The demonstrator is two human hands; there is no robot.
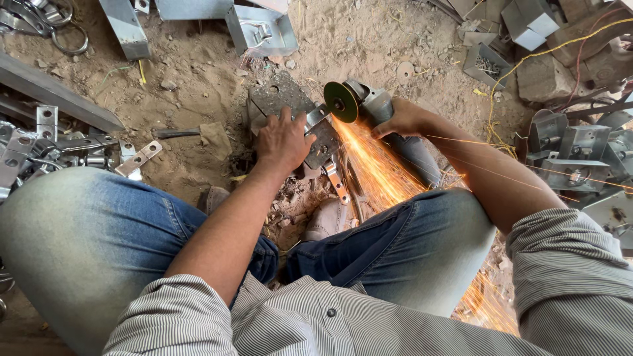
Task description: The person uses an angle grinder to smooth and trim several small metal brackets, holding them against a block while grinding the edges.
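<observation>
My left hand (285, 140) presses down on a flat metal bracket (323, 142) that lies on a grey perforated metal plate (280, 95) on the sandy ground. My right hand (402, 118) grips a grey angle grinder (386, 112). Its green disc (341, 102) touches the bracket's edge. Orange sparks (376, 165) stream from the contact point toward my right knee and past it. My legs in blue jeans frame the work, with a shoe (328, 217) between them.
A pile of metal brackets (39, 148) lies at the left, more folded metal parts (580, 155) at the right. A hammer (191, 134) rests on the dirt left of the plate. A yellow cable (527, 62) runs at upper right. Metal boxes (260, 29) sit at the top.
</observation>
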